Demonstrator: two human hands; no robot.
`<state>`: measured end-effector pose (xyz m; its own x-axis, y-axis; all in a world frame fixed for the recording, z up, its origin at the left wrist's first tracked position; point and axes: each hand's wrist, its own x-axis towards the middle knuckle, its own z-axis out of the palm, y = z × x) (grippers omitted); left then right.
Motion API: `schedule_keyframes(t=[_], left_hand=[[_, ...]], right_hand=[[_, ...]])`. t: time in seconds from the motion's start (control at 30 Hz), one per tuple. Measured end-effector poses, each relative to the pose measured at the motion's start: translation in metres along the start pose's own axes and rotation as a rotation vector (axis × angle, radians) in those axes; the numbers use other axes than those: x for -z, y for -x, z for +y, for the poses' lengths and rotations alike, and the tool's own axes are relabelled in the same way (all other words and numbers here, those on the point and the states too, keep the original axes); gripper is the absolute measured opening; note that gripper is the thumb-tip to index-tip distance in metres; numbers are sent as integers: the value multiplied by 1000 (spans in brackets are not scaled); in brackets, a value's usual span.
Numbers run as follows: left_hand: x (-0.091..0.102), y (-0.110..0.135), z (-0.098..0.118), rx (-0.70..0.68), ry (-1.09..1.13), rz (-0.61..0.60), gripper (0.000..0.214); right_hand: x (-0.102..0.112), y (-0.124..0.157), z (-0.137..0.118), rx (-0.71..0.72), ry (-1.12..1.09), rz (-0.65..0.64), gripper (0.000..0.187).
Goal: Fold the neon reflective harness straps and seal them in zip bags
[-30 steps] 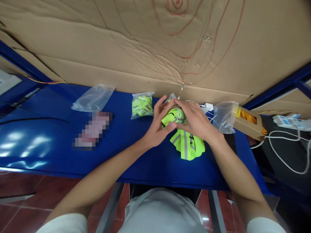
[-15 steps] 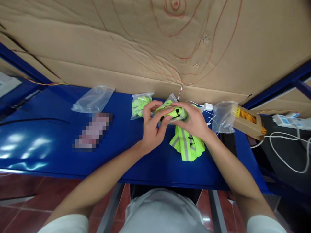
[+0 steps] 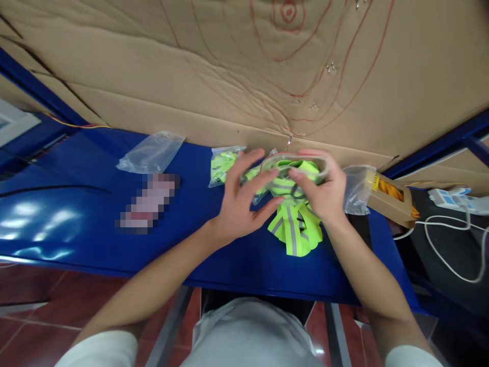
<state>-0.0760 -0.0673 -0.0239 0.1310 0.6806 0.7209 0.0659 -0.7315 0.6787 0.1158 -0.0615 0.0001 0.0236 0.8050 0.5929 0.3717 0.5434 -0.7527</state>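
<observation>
Between the hands: a clear bag (image 3: 305, 162) was held up off the blue table (image 3: 76, 204), its mouth stretched wide, with a hi-vis vest (image 3: 294, 232) partly inside it.
Right hand (image 3: 326, 196): clamped on the bag's right rim, thumb on the near side and fingers curled over the far side.
Left hand (image 3: 239, 206): spread open, fingertips against the bag's left side, thumb pointing toward the right hand, closed on nothing.
Vest: yellow-green with grey stripes. Its upper part was bunched in the bag, and its lower part trailed out beneath the hands and lay on the table just under the right wrist.
Beyond the left fingertips: a filled bag (image 3: 220, 165) of the same yellow-green cloth lay flat, partly hidden by the fingers.
Far left of the left hand: an empty bag (image 3: 151, 153) and a blurred patch (image 3: 147, 204) lay well apart from the hands, with bare blue surface between.
Just right of the right hand: a second empty bag (image 3: 355, 188) lay against a cardboard box (image 3: 393, 204) near the table's right end.
Behind the hands: a cardboard sheet (image 3: 229, 76) rose close by, leaving little room on the far side.
Near edge: it ran under both forearms, and the vest's tail stopped short of it.
Past the right edge: a white cable (image 3: 446, 255) and a power strip (image 3: 454, 199) lay apart from the table.
</observation>
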Motion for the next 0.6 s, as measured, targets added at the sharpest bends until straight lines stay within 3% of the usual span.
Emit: schedule_keyframes(t=[0.07, 0.2, 0.27, 0.37, 0.47, 0.6], left_hand=[[3, -10, 15, 98, 116, 10, 65], [12, -27, 48, 479, 364, -38, 35], [19, -28, 50, 647, 487, -30, 33], [23, -22, 34, 871, 699, -141, 39], [17, -9, 11, 858, 726, -270, 50], [4, 3, -6, 720, 468, -344, 55]], right_hand=[[3, 3, -21, -78, -135, 71, 41], [10, 15, -58, -169, -355, -113, 58], [16, 21, -64, -197, -312, -146, 50], [22, 31, -47, -245, -206, -107, 27], [22, 46, -20, -285, -243, -57, 21], [28, 60, 1, -349, -299, -208, 19]])
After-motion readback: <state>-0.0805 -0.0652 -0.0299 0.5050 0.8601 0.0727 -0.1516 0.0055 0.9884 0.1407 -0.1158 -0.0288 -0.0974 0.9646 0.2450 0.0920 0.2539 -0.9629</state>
